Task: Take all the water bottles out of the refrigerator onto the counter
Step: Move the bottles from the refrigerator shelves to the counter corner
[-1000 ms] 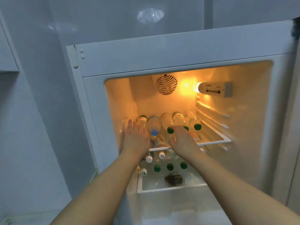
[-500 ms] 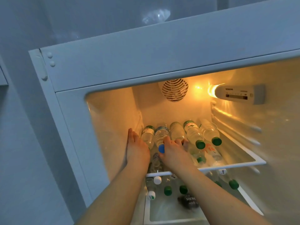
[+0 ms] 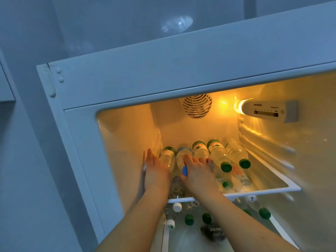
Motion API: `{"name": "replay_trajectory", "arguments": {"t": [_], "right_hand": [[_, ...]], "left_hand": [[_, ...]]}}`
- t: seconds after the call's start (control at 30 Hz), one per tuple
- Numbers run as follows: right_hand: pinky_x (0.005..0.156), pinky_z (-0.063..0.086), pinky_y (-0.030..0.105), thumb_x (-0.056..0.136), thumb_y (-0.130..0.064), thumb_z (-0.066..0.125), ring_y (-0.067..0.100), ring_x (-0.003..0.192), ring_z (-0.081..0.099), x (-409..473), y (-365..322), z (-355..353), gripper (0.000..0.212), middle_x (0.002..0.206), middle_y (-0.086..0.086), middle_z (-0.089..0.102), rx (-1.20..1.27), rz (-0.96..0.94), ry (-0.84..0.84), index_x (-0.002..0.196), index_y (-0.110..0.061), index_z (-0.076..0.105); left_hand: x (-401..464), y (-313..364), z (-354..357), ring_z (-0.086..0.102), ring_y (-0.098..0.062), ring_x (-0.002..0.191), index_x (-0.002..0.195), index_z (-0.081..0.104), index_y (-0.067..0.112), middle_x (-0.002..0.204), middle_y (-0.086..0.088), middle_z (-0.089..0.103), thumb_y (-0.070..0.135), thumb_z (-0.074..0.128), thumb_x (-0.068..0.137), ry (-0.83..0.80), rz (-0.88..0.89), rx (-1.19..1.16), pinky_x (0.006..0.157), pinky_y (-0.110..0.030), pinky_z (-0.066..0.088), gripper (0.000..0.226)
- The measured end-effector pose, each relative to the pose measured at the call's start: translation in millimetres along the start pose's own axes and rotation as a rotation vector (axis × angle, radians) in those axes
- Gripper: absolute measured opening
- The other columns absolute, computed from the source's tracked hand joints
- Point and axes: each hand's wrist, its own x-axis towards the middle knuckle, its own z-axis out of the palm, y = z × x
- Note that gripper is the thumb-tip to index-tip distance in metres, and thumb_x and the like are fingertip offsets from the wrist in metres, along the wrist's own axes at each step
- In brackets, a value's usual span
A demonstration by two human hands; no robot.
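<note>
Several clear water bottles lie side by side on the upper glass shelf (image 3: 263,191) of the open, lit refrigerator. One has a blue cap (image 3: 185,170); others have green caps (image 3: 226,166). My left hand (image 3: 154,171) is flat, fingers straight, between the left wall and the leftmost bottle (image 3: 167,158). My right hand (image 3: 196,174) lies on top of the blue-capped bottle (image 3: 183,153) and the bottle beside it (image 3: 200,149), fingers spread, not closed around either. More bottles (image 3: 240,177) lie at the shelf's front.
More bottles with green caps (image 3: 189,219) and white caps (image 3: 177,207) lie in the compartment under the shelf. The fan grille (image 3: 197,106) and the control panel with the lamp (image 3: 269,110) sit at the top back. The fridge's white frame (image 3: 163,73) hangs low overhead.
The view has come closer to the fridge. My right hand has shifted left onto the blue-capped bottle and its neighbour. My left hand has slid further in along the left wall.
</note>
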Motion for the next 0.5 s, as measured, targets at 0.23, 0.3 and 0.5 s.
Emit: {"name": "replay_trajectory", "arguments": {"t": [0.23,0.3,0.5], "right_hand": [[0.087,0.035,0.041,0.079,-0.040,0.057,0.027,0.092,0.059,0,-2,-46,0.032,0.091,0.000,0.067,0.056,-0.017,0.181,0.104,-0.021,0.060],[0.081,0.038,0.039,0.076,-0.038,0.058,0.028,0.085,0.060,4,-4,-62,0.027,0.085,0.001,0.067,0.083,-0.016,0.241,0.095,-0.019,0.064],[0.079,0.037,0.032,0.086,-0.030,0.062,0.019,0.085,0.047,12,-4,-100,0.019,0.092,-0.001,0.058,0.353,0.020,0.313,0.098,-0.015,0.061]], "left_hand": [[-27,-30,-35,0.051,-0.033,0.119,0.125,0.058,0.017,0.122,-0.008,0.063,0.035,0.038,0.099,0.068,-0.027,-0.266,0.117,-0.060,0.007,0.037],[-28,-36,-46,0.057,-0.031,0.110,0.119,0.059,0.012,0.118,-0.011,0.063,0.036,0.038,0.098,0.146,-0.085,-0.353,0.112,-0.055,0.022,0.038],[-41,-62,-79,0.062,-0.030,0.095,0.118,0.052,0.003,0.112,-0.014,0.054,0.030,0.037,0.104,0.405,-0.138,-0.585,0.075,-0.039,0.056,0.034]]}}
